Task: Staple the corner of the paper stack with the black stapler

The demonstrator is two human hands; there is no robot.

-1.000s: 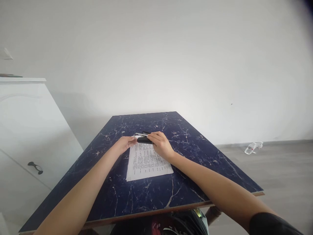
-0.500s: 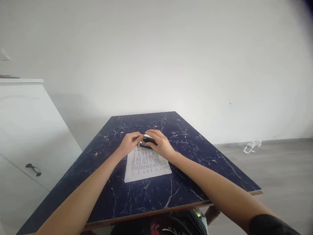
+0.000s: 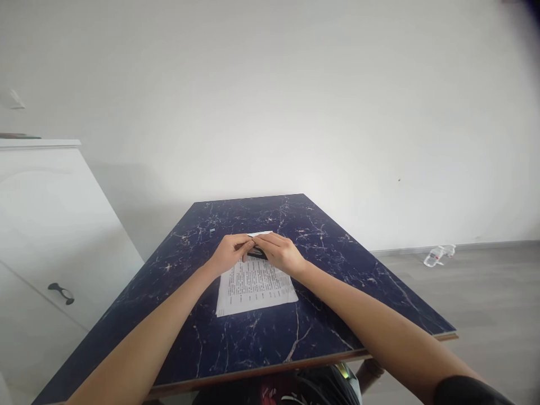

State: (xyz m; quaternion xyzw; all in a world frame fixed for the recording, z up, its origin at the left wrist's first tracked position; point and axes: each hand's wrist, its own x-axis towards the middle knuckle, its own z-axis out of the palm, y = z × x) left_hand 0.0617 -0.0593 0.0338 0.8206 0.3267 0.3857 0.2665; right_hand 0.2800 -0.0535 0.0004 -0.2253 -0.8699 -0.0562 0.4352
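Observation:
Over the far part of a printed paper sheet (image 3: 257, 287), both hands are at a black stapler (image 3: 257, 253). My right hand (image 3: 282, 253) is closed over the stapler from the right, its fingers covering most of the top. At the stapler's left end, my left hand (image 3: 230, 254) is closed, thumb and fingers pinched together on it. The fingertips of the two hands meet there, and what lies between them is hidden. White paper also shows just beyond the fingers.
The blue marbled table (image 3: 337, 292) carries a small pale piece (image 3: 212, 230) left of the hands. A white cabinet (image 3: 46, 225) with a dark handle (image 3: 61, 293) stands at the left. Clear plastic bottles (image 3: 439, 256) lie on the floor at right, by the wall (image 3: 270, 101).
My right hand's fingers have moved left and down over the top of the stapler, hiding most of it. My left hand has shifted slightly right, so the fingertips now meet.

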